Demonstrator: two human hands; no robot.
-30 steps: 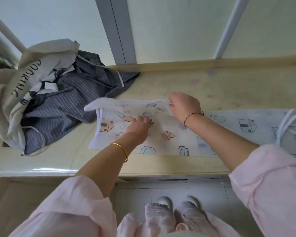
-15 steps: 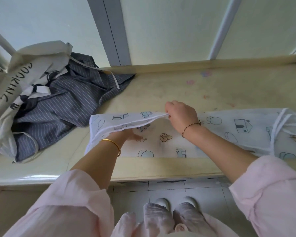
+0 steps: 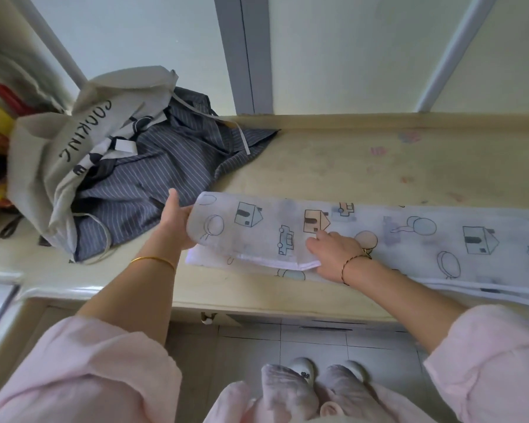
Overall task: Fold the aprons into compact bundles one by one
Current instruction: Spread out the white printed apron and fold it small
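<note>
Gripping printed apron (image 3: 257, 227), left hand (image 3: 173, 222) has folded its end over.

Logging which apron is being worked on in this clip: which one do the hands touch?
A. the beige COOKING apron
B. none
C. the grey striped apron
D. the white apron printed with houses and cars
D: the left hand holds the folded end of the white apron and the right hand rests on it; the striped apron and COOKING apron lie untouched aside.
</note>
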